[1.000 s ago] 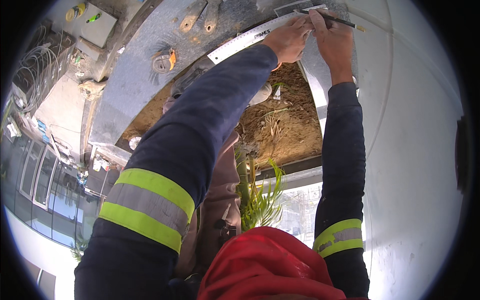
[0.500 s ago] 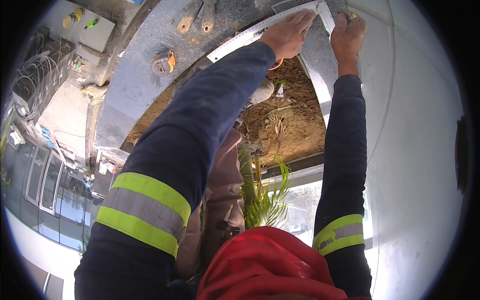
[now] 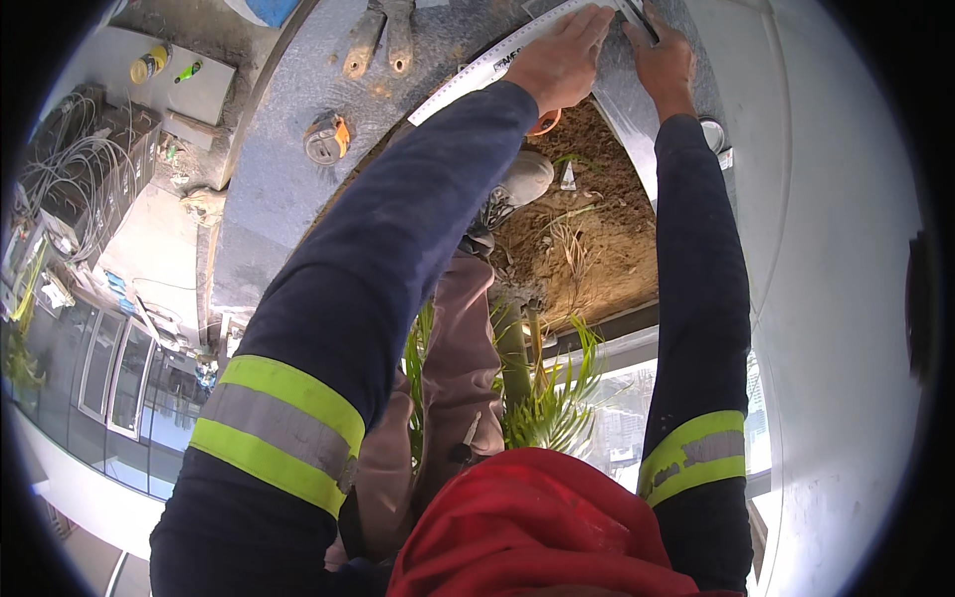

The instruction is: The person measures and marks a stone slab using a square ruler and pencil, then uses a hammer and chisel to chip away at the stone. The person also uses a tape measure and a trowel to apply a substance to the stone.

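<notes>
A white set square (image 3: 463, 88) with a marked edge lies on the grey stone slab (image 3: 267, 184). My left hand (image 3: 557, 65) lies flat over its long arm, fingers stretched and close together. By the corner of the square, my right hand (image 3: 664, 68) is closed around a slim dark pen-like stick (image 3: 650, 22); its tip is hard to make out. Under my left wrist, an orange round thing (image 3: 545, 122) shows partly. An orange and grey tape measure (image 3: 326, 137) rests on the slab, left of my left forearm.
Two worn tool handles (image 3: 364, 45) lie at the slab's far side. Inside the slab's curve are bare soil (image 3: 587, 229), a shoe (image 3: 527, 179) and a green plant (image 3: 557, 403). A white wall (image 3: 836, 249) rises at right. Coiled cables (image 3: 85, 149) lie at far left.
My right hand has moved left and nearer the square, and the dark stick now shows in it. My left hand stays on the square. The view has shifted slightly.
</notes>
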{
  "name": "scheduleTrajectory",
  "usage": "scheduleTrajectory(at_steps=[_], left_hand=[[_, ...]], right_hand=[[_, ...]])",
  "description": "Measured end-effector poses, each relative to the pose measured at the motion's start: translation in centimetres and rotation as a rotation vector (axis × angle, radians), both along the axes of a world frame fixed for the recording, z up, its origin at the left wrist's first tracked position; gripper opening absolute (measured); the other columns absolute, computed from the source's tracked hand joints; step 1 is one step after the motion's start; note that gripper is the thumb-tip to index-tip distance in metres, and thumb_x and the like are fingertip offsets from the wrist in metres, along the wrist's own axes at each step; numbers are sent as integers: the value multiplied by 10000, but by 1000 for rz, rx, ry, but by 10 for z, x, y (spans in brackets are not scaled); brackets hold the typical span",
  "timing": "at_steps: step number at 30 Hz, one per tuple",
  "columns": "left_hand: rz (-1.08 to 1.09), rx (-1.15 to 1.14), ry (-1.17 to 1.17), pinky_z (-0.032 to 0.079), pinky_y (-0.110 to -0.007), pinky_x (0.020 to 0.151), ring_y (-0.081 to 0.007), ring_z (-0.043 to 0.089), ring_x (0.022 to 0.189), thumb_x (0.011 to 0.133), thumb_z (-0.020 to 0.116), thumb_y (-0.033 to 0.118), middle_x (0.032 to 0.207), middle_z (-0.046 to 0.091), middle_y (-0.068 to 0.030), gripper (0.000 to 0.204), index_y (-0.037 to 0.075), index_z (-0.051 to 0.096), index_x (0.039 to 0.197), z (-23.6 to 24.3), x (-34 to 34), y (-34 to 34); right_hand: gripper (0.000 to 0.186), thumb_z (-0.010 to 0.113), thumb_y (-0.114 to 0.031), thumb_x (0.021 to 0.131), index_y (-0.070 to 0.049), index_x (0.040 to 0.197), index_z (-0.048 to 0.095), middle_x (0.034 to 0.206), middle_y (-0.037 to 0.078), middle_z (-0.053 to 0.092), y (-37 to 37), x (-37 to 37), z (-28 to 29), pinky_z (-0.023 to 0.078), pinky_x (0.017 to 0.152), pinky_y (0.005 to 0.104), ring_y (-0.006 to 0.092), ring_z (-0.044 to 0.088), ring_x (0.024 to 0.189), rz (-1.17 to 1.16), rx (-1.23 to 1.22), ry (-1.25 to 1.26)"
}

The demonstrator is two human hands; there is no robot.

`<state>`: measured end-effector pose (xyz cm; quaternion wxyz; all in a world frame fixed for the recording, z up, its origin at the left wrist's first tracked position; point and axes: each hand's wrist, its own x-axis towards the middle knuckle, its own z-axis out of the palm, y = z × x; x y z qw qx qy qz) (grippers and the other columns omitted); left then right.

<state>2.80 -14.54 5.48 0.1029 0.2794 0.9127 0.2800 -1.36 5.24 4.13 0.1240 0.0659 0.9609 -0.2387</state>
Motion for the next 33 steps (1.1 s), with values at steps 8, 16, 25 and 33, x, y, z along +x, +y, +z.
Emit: scheduleTrajectory(at_steps=[8,16,25,33], left_hand=[[-123,-194,10,228,-439,1261,-399,274,1527,902,535,138,1607,325,-302,631,-199,446,1428,15,-3,-2],[21,-8,45,245,-447,1256,-409,284,1518,920,503,127,1599,335,-306,629,-196,408,1452,-2,0,0],[-47,-191,93,238,-443,1261,-371,271,1533,942,552,224,1634,315,-253,581,-141,519,1393,3,-1,-1],[-43,-225,66,268,-425,1258,-299,294,1536,968,558,204,1663,310,-173,467,-97,646,1314,10,2,1]], right_hand=[[369,779,-295,886,-79,1184,752,1040,221,750,-4,4,-1,576,839,455,374,739,998,-58,-70,85],[365,782,-286,895,-71,1189,751,990,221,753,-18,-3,20,584,789,423,352,758,949,-125,-93,-51],[373,791,-276,883,-40,1170,750,1098,251,731,-19,-2,17,571,877,451,406,712,1068,-94,-44,70],[536,777,-398,888,-169,1364,684,1184,171,743,5,-2,-3,526,972,418,339,708,1113,11,29,-12]])
